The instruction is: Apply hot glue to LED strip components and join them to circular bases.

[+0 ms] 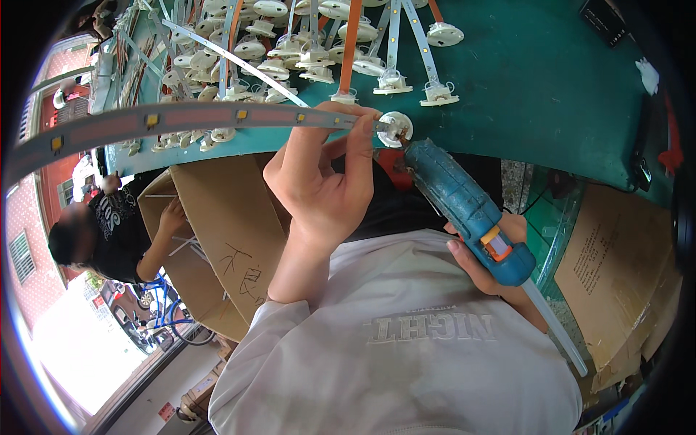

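My left hand (319,174) pinches the end of a long white LED strip (181,119) that runs off to the left, with a round white socket (396,128) at its tip. My right hand (493,268) grips a blue glue gun (471,210), orange trigger under the fingers. The gun's nozzle touches the socket just below the strip's end. A clear glue stick (558,326) pokes out of the gun's back.
A green table (544,87) holds a heap of several finished strips with white sockets (290,51). An open cardboard box (225,225) sits on the left, where another person in a black shirt (116,225) reaches in. Flat cardboard (616,275) leans at right.
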Available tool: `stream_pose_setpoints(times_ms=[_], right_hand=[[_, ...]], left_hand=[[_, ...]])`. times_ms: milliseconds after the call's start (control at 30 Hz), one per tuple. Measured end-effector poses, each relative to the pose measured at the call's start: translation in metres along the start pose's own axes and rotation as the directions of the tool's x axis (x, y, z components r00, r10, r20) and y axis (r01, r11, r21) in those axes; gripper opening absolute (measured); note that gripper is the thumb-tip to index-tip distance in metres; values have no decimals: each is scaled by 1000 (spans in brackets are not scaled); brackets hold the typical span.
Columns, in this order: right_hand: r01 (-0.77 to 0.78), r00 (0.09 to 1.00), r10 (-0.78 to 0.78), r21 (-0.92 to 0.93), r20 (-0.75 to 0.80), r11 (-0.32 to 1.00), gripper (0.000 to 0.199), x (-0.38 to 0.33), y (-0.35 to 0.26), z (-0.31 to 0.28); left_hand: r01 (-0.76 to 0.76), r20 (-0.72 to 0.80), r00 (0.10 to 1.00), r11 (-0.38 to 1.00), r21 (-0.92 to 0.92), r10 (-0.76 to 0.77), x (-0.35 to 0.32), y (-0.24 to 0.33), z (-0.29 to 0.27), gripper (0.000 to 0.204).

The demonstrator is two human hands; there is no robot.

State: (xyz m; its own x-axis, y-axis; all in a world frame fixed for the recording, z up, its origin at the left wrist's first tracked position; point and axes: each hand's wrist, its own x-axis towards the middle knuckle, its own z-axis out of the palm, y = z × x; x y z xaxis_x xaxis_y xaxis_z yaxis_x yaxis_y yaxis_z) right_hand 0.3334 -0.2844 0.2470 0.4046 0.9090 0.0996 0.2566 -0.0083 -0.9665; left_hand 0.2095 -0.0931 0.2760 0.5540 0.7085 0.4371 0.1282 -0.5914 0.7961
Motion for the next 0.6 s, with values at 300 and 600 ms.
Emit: stream_pose_setpoints(times_ms=[300, 600], right_hand=[[64, 998, -64, 3, 12, 998, 15, -3, 4, -9], [119, 991, -116, -53, 62, 991, 16, 0, -2, -6]], left_hand=[[-76, -102, 993, 994, -84, 67, 1, -9, -3, 17], [-112, -171, 972, 960, 257, 160, 0, -1, 0, 15]])
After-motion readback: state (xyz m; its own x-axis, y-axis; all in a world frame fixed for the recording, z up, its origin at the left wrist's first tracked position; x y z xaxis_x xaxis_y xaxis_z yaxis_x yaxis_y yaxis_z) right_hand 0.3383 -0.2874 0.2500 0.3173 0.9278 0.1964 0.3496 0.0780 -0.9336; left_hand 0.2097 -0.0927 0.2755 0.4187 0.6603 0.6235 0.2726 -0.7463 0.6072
